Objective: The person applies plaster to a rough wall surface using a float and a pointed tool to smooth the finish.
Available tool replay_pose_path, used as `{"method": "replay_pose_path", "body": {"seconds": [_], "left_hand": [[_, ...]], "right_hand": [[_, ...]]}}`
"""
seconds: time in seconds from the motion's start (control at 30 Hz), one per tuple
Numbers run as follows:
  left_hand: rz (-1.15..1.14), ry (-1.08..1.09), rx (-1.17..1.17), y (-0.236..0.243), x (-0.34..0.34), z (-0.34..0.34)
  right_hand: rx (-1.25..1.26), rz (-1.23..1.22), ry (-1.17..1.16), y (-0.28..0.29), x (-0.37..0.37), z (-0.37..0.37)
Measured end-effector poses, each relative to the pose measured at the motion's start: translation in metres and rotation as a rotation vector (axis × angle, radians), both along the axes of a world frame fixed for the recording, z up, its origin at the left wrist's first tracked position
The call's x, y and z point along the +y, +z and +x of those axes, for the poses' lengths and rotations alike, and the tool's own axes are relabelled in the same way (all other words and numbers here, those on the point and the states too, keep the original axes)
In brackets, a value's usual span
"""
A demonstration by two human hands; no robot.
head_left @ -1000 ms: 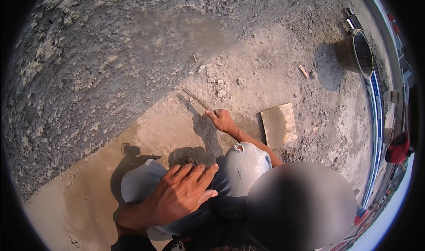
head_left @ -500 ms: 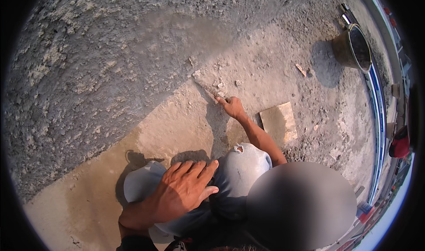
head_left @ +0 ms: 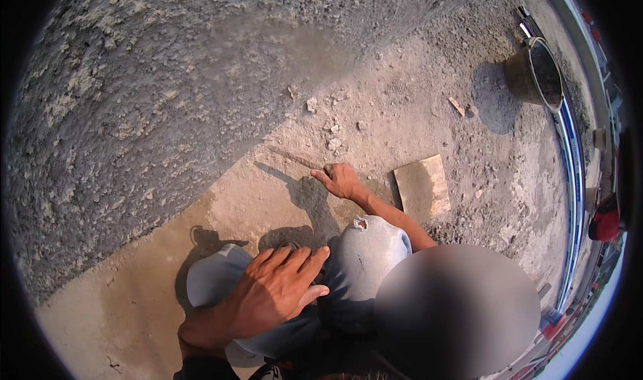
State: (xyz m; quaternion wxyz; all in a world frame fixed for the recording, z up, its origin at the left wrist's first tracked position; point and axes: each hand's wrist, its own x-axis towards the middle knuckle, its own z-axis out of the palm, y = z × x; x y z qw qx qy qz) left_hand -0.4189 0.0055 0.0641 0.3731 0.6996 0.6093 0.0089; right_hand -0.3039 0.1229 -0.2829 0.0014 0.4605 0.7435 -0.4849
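Note:
My right hand [head_left: 340, 180] is closed around the handle of a trowel [head_left: 295, 156]. Its narrow blade shows almost edge-on, pointing left toward the foot of the rough grey wall [head_left: 134, 105], just above the dusty ground. A thin shadow of the blade falls beside it. My left hand [head_left: 284, 279] is open, back upward, fingers stretched and thumb apart. It holds nothing and is over my jeans-clad legs, near my left knee [head_left: 211, 279]. My right knee [head_left: 368, 249], with a small tear in the cloth, is close to my right forearm.
Right of my forearm a square board [head_left: 422, 186] lies on the ground, partly coated grey. Several crumbs of mortar [head_left: 333, 143] are scattered along the wall base. A bucket [head_left: 529, 75] stands at the far right beside long blue-and-white bars [head_left: 571, 172]. A blurred round patch hides the lower right.
My right hand has moved down and slightly left with the trowel; the blade has swung to point more leftward and lower. My left hand is almost still.

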Motion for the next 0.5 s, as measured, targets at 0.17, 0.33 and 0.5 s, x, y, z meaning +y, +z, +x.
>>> {"method": "replay_pose_path", "body": {"seconds": [0.17, 0.33, 0.5], "left_hand": [[0.046, -0.020, -0.003, -0.011, -0.007, -0.005], [0.034, -0.031, -0.014, -0.006, -0.003, -0.003], [-0.041, 0.003, 0.023, -0.003, -0.001, -0.004]], "right_hand": [[-0.042, -0.047, -0.073, -0.014, 0.018, -0.003], [0.020, -0.013, -0.187, -0.032, 0.011, 0.001], [0.076, 0.035, -0.134, -0.018, 0.005, 0.007]]}}
